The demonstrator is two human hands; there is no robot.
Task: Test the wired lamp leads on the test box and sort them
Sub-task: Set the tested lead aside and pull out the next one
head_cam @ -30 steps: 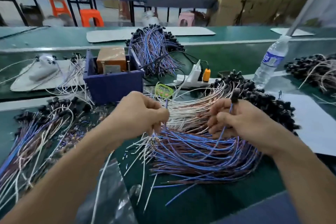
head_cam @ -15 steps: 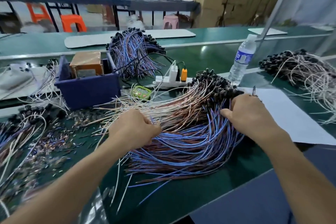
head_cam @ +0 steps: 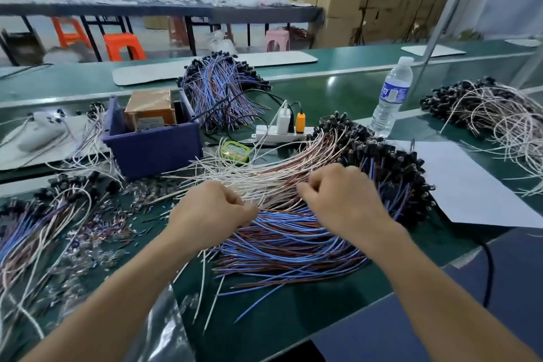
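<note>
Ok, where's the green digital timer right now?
Head view, mid-table: the green digital timer lies just right of the blue bin, in front of the white power strip, at the far edge of the white-and-brown lead pile.

Lead pile [head_cam: 293, 244] spread across green desk [head_cam: 279, 329].
Left grip [head_cam: 211, 213] pinches white strands; right grip [head_cam: 343, 200] curled among them, hold unclear.

Both hands down, knuckles up, fingers curled.
The person's bare left forearm [head_cam: 117, 288] and right forearm [head_cam: 426, 273] reach in from the lower corners and converge. The left hand [head_cam: 211, 211] and right hand [head_cam: 343, 200] sit near each other, not touching. Fingertips are tucked into the pile of white, brown and blue wired leads [head_cam: 279, 182]; whether either hand grips a lead cannot be told.
</note>
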